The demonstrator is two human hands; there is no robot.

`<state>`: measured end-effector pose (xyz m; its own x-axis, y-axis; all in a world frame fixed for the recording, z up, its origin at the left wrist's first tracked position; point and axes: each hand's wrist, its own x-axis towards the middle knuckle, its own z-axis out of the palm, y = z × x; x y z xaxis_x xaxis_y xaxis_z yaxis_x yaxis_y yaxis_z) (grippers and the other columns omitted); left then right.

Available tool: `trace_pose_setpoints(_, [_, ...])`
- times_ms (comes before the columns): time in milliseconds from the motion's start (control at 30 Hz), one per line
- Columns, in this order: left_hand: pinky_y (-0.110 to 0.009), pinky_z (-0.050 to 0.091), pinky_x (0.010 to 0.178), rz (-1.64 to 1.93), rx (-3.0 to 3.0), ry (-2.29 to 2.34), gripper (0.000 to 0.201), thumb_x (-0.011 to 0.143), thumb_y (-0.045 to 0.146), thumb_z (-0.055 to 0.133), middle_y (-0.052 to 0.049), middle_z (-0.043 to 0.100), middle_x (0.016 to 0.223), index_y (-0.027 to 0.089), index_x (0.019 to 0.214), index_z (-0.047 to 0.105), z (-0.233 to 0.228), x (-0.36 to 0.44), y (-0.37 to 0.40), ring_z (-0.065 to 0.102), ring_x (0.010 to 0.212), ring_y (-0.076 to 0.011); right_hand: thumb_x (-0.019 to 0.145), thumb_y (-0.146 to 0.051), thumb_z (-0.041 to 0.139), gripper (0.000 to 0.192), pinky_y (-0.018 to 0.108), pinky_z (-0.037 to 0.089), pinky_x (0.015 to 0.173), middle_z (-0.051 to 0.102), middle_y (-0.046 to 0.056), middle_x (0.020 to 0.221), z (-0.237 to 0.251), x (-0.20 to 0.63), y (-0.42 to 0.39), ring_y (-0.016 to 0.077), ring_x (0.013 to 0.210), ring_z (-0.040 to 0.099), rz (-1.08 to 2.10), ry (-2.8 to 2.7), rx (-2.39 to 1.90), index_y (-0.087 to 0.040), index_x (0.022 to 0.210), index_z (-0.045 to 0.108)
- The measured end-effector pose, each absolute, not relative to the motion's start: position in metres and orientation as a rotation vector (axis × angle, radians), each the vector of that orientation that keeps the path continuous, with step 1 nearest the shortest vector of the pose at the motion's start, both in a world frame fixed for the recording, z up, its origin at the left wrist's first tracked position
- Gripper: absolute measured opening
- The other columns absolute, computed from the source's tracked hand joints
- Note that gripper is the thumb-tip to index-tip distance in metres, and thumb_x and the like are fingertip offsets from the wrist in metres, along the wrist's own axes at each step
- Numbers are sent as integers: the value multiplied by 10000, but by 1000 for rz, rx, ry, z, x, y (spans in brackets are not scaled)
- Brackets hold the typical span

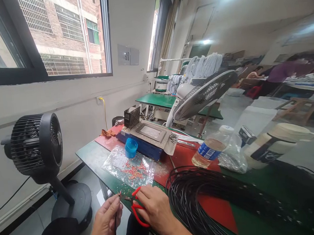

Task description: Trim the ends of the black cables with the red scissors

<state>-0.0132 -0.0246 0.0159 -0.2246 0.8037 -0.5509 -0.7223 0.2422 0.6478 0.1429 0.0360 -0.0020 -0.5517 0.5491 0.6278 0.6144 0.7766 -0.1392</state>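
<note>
- Right hand [154,208]: closed around the red handles of a pair of cutters [134,204], whose short jaws point left, toward the other hand.
- Left hand [106,223]: fingers pinched on a thin black wire [115,226], holding its upper end right at the tip of the cutters; the wire hangs down from the fingers below the table edge.
- Work position: both hands meet at the near edge of the green table [95,158], just in front of a clear plastic bag [129,167] strewn with small red and orange bits.
- Wire stock: a large coil of black wire [212,195] lies on the table just right of the right hand, partly over a red mat [218,209]; whether the pinched wire runs from this coil cannot be told.
- Progress, as a judgement: the scattered bits on the bag suggest that wire ends have already been trimmed or stripped here; the bulk of the coil suggests that much wire remains. The end now at the cutter tip appears to be in hand, not finished.
- Surroundings: a blue cup [131,147] stands beyond the bag, beside a flat bench machine [150,135]; a drink bottle [208,151] lies to the right; a black floor fan [37,146] stands left of the table.
</note>
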Motion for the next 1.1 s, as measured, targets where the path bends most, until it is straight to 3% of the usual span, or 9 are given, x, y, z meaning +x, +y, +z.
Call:
trace_pose_setpoints(500, [-107, 520, 636, 1410, 97, 1121, 223, 547, 195, 787, -7, 744, 785, 177, 762, 732, 21, -11, -24, 633, 647, -67, 954, -219, 296, 381, 296, 177, 554, 506, 9, 592, -9, 141, 36, 137, 568, 386, -281, -2241, -808, -174, 639, 506])
trace_pose_setpoints(633, [-111, 509, 635, 1426, 141, 1150, 328, 456, 260, 833, -12, 740, 727, 179, 759, 739, 19, -11, -23, 645, 680, -87, 885, -379, 458, 330, 268, 205, 536, 525, -10, 598, -11, 139, 36, 115, 557, 413, 10, -2291, -891, -183, 625, 517])
trace_pose_setpoints(767, [-122, 467, 537, 1484, 270, 1236, 362, 455, 324, 825, 7, 693, 578, 188, 779, 737, 6, -13, -20, 587, 565, -76, 712, -509, 643, 324, 245, 262, 573, 580, -3, 705, -4, 137, 37, 135, 644, 460, 310, -2285, -1038, -194, 718, 571])
trace_pose_setpoints(900, [-145, 415, 495, 1479, 377, 1320, 364, 499, 375, 793, 7, 656, 530, 195, 810, 735, -5, -12, -20, 503, 516, -74, 679, -552, 647, 381, 257, 302, 609, 575, 24, 748, 3, 138, 37, 166, 703, 464, 553, -2177, -1096, -182, 761, 603])
trace_pose_setpoints(1100, [-178, 416, 532, 1451, 718, 1423, 263, 530, 388, 765, 12, 624, 547, 216, 728, 759, 2, 0, -23, 448, 528, -91, 694, -546, 637, 426, 234, 326, 589, 514, -5, 739, 1, 142, 38, 129, 656, 453, 1166, -1855, -917, -189, 927, 642])
